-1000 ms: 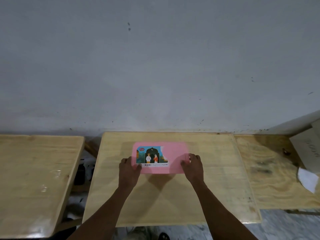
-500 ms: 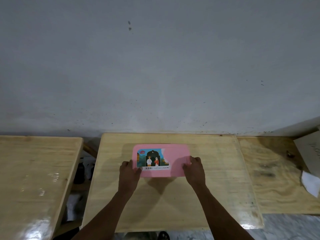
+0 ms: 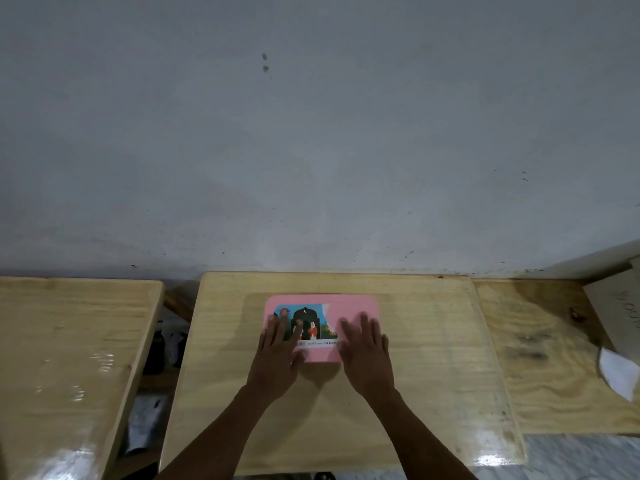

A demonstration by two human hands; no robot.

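A flat pink rectangular item with a partly torn picture label lies on the middle wooden table, near the wall. My left hand lies flat on its left part, straight fingers spread over the label. My right hand lies flat on its right part, fingers straight and blurred by motion. Both hands cover the item's near corners.
A second wooden table stands to the left across a narrow gap with dark things below. A rougher plywood surface adjoins on the right, bearing a cardboard piece and a white paper scrap. A grey wall rises behind.
Both hands were gripping the pink item's near corners; now they have slid forward and lie flat on top of it with straight fingers. The item stays in about the same place.
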